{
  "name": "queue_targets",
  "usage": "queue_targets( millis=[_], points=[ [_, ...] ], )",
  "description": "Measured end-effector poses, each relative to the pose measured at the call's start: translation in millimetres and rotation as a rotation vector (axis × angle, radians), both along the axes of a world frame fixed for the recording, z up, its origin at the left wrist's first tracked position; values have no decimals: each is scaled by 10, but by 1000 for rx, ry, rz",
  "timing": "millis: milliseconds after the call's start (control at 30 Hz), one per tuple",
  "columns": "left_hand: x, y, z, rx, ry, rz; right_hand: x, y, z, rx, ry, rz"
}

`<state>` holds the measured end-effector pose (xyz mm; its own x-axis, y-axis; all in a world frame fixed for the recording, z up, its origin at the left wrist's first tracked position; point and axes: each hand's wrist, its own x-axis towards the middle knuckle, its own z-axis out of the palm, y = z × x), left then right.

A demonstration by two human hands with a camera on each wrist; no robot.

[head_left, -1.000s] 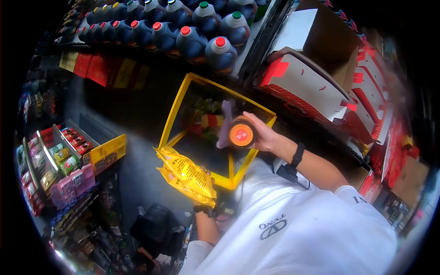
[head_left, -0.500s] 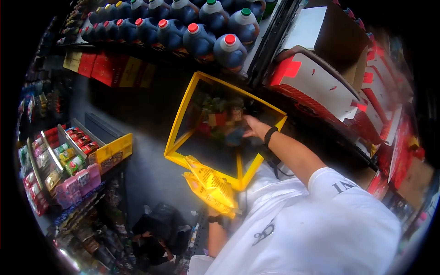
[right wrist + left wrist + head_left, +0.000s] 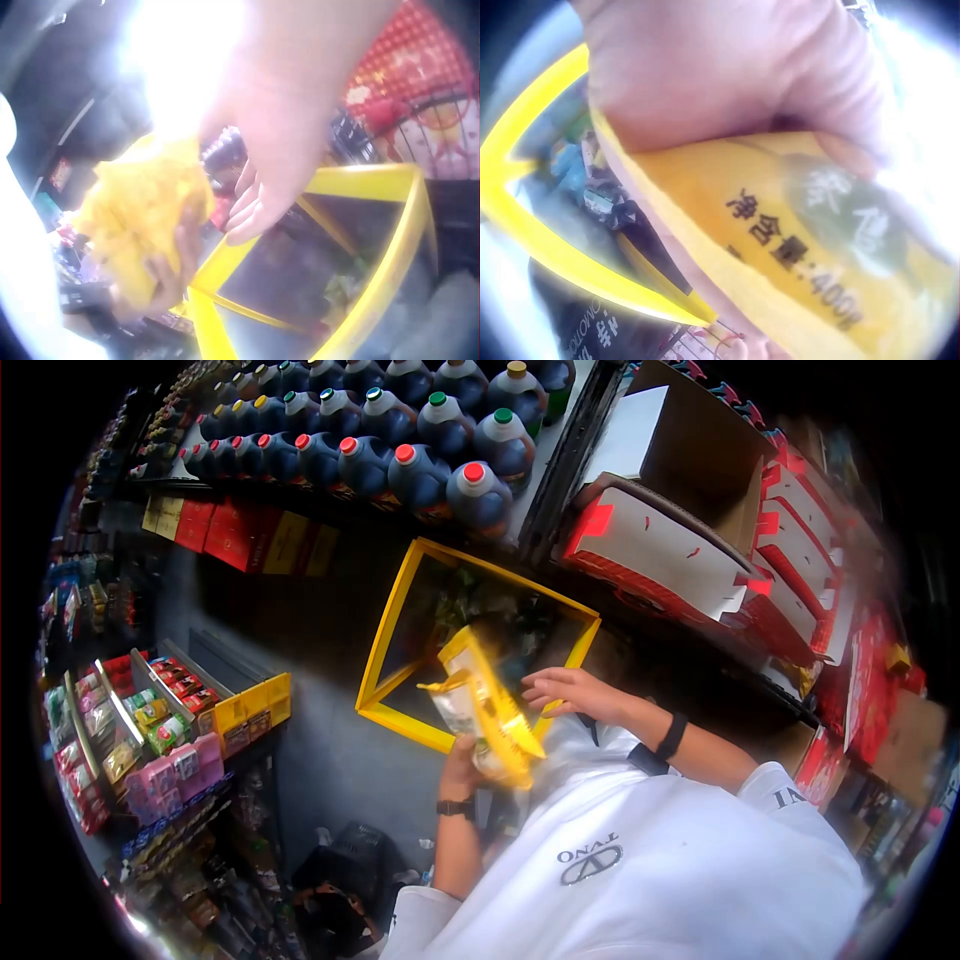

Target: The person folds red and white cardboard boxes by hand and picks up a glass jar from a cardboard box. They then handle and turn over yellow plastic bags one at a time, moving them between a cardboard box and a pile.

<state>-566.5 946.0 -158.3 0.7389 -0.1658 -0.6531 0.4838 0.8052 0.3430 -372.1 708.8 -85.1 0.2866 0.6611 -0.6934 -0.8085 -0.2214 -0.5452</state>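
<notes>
My left hand [image 3: 461, 765] grips yellow bags [image 3: 490, 710] over the near side of a yellow-rimmed basket [image 3: 372, 670]. In the left wrist view the thumb lies across the printed front of one bag [image 3: 780, 225]. My right hand [image 3: 575, 692] holds nothing, its fingers extended over the basket's right rim, a short way right of the bags. The right wrist view shows that hand [image 3: 259, 187] beside the rim [image 3: 367, 182], apart from the bags [image 3: 146, 217]. Inside the basket lie dim, mixed goods, partly hidden by the bags.
Large dark bottles with coloured caps [image 3: 480, 495] line a shelf at the top. Open white-and-red cartons [image 3: 650, 545] stand at right. Red and gold boxes [image 3: 240, 535] sit low behind the basket. A rack of small packets [image 3: 150, 710] is at left; a person crouches low, near a black bag [image 3: 355, 855].
The right hand went into the basket with an orange-topped jar, and is now out and empty. The left hand has raised and tilted the yellow bags, now over the basket's near rim.
</notes>
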Motion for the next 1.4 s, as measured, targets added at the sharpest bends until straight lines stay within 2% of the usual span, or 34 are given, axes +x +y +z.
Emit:
queue_targets(
  millis=[100, 133, 233, 300, 333, 433, 500, 533, 633, 767, 867, 967, 1067, 1167, 1200, 1300, 1400],
  points=[
    [506, -278, 303, 62, -36, -104, -55, -113, 335, 15, -209, 65],
    [616, -371, 324, 115, -41, -159, -75, -135, 260, -32, -258, 99],
    [834, -617, 346, 256, -62, -286, -104, -213, 408, 4, -445, -65],
    [851, -774, 298, 318, -85, -329, -96, -348, 343, 32, -449, -113],
    [846, -845, 366, 257, -53, -277, -118, -424, 334, 15, -476, -123],
    [826, -957, 646, 189, -50, -339, -222, -619, 453, -99, -455, -199],
    [830, -961, 836, 222, -195, -484, -236, -737, 468, -191, -345, -202],
    [878, -987, 970, 257, -227, -565, -254, -779, 485, -215, -396, -234],
    [933, -1107, 1266, 337, -294, -632, -253, -903, 661, -243, -330, -325],
    [1121, -1341, 1412, 291, -306, -610, -264, -1094, 633, -220, -332, -498],
    [1187, -1531, 1370, 425, -386, -601, -219, -1281, 660, -236, -367, -549],
    [1211, -1698, 1256, 426, -371, -533, -171, -1460, 883, -220, -442, -469],
    [1241, -1871, 1256, 476, -359, -492, -137, -1613, 747, 59, -440, -458],
    [1320, -2030, 1294, 590, -333, -486, -34, -1801, 713, 180, -524, -403],
    [1333, -2079, 1315, 634, -312, -485, 32, -1892, 833, 214, -477, -364],
    [1437, -2283, 1431, 553, -326, -411, 214, -2208, 1066, 276, -499, -277],
    [1611, -2560, 1504, 524, -370, -348, 347, -2526, 1112, 325, -497, -300]
  ],
)
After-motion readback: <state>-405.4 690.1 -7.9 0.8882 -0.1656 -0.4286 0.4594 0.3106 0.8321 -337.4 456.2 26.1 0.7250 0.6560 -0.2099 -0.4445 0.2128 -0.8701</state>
